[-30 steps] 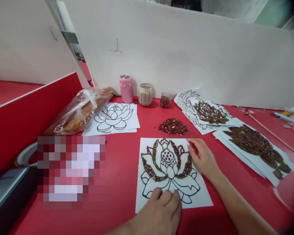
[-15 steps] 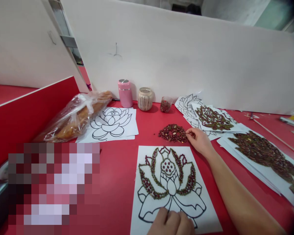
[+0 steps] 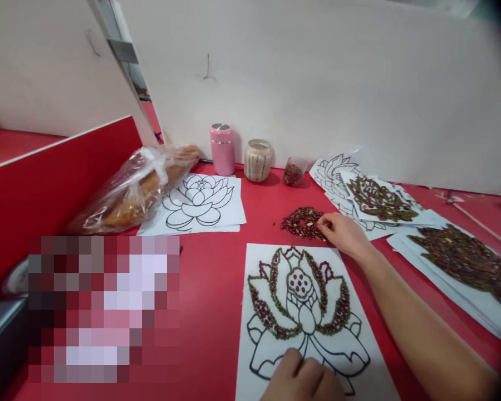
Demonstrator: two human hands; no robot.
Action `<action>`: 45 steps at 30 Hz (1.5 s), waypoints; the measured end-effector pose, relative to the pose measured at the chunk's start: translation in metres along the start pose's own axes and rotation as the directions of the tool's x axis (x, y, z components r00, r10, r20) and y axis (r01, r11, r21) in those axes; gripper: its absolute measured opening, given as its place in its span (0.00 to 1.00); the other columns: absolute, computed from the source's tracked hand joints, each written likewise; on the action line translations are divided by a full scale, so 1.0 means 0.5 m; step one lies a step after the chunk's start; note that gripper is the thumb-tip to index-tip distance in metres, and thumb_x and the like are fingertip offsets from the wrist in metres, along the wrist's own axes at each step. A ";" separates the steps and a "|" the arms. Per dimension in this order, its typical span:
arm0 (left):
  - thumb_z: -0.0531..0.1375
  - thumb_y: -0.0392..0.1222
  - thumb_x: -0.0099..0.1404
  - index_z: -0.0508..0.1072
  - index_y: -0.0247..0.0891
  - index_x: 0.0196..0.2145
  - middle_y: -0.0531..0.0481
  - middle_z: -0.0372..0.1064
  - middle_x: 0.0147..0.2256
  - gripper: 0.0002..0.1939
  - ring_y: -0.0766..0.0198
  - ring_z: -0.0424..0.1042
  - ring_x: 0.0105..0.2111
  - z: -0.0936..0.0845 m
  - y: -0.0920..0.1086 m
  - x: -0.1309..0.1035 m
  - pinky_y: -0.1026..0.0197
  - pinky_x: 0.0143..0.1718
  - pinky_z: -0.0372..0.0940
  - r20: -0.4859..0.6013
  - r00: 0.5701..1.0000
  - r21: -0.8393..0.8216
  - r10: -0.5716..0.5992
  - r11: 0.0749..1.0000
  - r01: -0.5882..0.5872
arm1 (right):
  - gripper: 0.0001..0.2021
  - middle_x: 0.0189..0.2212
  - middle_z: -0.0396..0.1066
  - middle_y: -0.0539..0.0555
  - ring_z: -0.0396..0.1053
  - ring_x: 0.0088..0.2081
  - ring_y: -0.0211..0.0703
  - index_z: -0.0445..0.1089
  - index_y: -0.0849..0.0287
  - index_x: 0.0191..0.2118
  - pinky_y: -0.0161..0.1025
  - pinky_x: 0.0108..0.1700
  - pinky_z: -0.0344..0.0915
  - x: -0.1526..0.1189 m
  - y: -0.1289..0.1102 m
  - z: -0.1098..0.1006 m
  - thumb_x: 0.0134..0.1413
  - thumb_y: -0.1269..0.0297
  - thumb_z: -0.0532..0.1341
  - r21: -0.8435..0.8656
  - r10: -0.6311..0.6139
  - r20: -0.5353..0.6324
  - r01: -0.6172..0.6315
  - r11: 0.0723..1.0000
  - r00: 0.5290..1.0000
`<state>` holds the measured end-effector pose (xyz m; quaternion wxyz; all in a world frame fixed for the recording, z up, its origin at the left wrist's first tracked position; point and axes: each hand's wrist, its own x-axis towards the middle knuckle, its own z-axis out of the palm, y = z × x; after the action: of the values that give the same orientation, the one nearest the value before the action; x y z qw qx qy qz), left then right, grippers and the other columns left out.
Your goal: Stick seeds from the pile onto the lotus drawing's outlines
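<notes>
Currently: right hand (image 3: 344, 231) at the seed pile (image 3: 301, 220), lotus sheet (image 3: 307, 320) on a red surface (image 3: 200, 289)

From my end of the head camera, the surface is smooth red, running back beyond the lotus sheet to a tall white panel (image 3: 317, 83). The sheet lies flat, its upper petals edged and partly filled with dark red and green pieces, its lower petals plain line. My left hand (image 3: 307, 381) is on the sheet's lower part, fingers curled; the frame cuts it off, and I can't tell whether it grips anything. Just past the sheet's top edge, the right hand's thumb and fingertips meet at the pile's right side; whether a seed sits between them is too small for me to tell.

Well beyond the sheet, near the panel, I see a pink flask (image 3: 222, 150), a ribbed jar (image 3: 258, 161) and a clear cup (image 3: 293, 174) of seeds. Beyond and left of the sheet lie a line drawing (image 3: 198, 197), a plastic bag (image 3: 137, 192) with something brown inside, and, farther left, a red partition (image 3: 67, 178). Pixelation hides the surface directly left of the sheet. Right of the sheet are two stacks of papers, topped by seed-covered designs (image 3: 463, 256), with a thin stick (image 3: 484, 227) beyond.
</notes>
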<state>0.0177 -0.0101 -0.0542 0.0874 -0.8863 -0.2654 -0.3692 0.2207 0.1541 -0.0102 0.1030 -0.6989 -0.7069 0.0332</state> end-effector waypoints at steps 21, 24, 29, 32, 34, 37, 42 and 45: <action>0.61 0.41 0.54 0.55 0.38 0.16 0.59 0.53 0.16 0.18 0.69 0.52 0.18 -0.012 0.014 -0.008 0.60 0.20 0.42 0.174 0.985 0.009 -0.024 1.000 0.023 | 0.06 0.28 0.66 0.56 0.61 0.26 0.41 0.58 0.56 0.30 0.38 0.27 0.52 -0.013 -0.009 -0.038 0.56 0.63 0.49 -0.038 0.059 -0.064 -0.062 0.997 0.996; 0.59 0.39 0.55 0.58 0.38 0.18 0.58 0.53 0.18 0.14 0.69 0.53 0.18 -0.019 0.008 -0.003 0.60 0.21 0.42 0.106 0.994 0.017 -0.011 1.000 0.009 | 0.06 0.28 0.67 0.54 0.64 0.29 0.40 0.60 0.57 0.34 0.36 0.31 0.57 -0.070 -0.015 -0.044 0.56 0.62 0.50 0.189 -0.006 -0.107 0.027 0.982 0.994; 0.56 0.33 0.56 0.62 0.36 0.21 0.56 0.55 0.21 0.08 0.67 0.57 0.21 -0.030 -0.008 0.002 0.60 0.23 0.45 0.125 0.990 -0.086 0.066 0.995 -0.055 | 0.08 0.30 0.66 0.53 0.65 0.30 0.39 0.60 0.57 0.36 0.35 0.32 0.61 -0.166 -0.058 -0.033 0.58 0.61 0.49 0.517 -0.130 -0.068 0.146 0.844 0.989; 0.55 0.30 0.55 0.63 0.36 0.23 0.55 0.57 0.22 0.06 0.67 0.57 0.22 -0.028 -0.013 0.000 0.60 0.24 0.46 0.110 0.991 -0.162 0.072 0.985 -0.053 | 0.06 0.33 0.65 0.53 0.65 0.34 0.39 0.59 0.57 0.36 0.36 0.36 0.62 -0.195 -0.076 -0.027 0.59 0.63 0.48 0.541 -0.190 -0.004 0.162 0.826 0.982; 0.54 0.28 0.55 0.64 0.36 0.23 0.56 0.57 0.21 0.07 0.67 0.56 0.21 -0.025 -0.012 -0.001 0.60 0.23 0.46 0.096 0.994 -0.183 0.050 0.983 -0.032 | 0.06 0.38 0.63 0.55 0.63 0.41 0.42 0.59 0.57 0.35 0.38 0.42 0.61 -0.205 -0.080 -0.027 0.59 0.65 0.47 0.525 -0.235 -0.010 0.205 0.826 0.972; 0.51 0.26 0.56 0.64 0.36 0.21 0.56 0.56 0.20 0.10 0.68 0.55 0.19 -0.016 -0.008 -0.002 0.60 0.22 0.46 0.098 0.995 -0.198 -0.012 0.980 0.031 | 0.06 0.44 0.59 0.58 0.58 0.50 0.45 0.60 0.57 0.33 0.43 0.48 0.59 -0.212 -0.081 -0.029 0.58 0.67 0.48 0.465 -0.301 0.007 0.264 0.845 0.953; 0.49 0.26 0.58 0.61 0.36 0.19 0.57 0.54 0.19 0.13 0.68 0.53 0.19 -0.004 -0.006 -0.003 0.60 0.22 0.46 0.058 0.998 -0.181 -0.040 0.982 0.050 | 0.06 0.47 0.58 0.58 0.55 0.51 0.48 0.63 0.57 0.32 0.48 0.49 0.58 -0.212 -0.083 -0.021 0.57 0.69 0.50 0.358 -0.367 0.037 0.331 0.873 0.929; 0.49 0.27 0.58 0.60 0.36 0.18 0.57 0.54 0.18 0.14 0.69 0.53 0.19 -0.004 -0.007 -0.002 0.60 0.23 0.45 0.046 0.998 -0.160 -0.041 0.986 0.048 | 0.06 0.46 0.60 0.58 0.56 0.50 0.48 0.64 0.57 0.31 0.49 0.48 0.59 -0.209 -0.086 -0.015 0.56 0.69 0.51 0.330 -0.389 0.031 0.358 0.874 0.921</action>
<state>0.0142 -0.0080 -0.0537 0.0015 -0.8920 -0.2565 -0.3723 0.1803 0.0484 -0.0049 0.1843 -0.5209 -0.8180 0.1597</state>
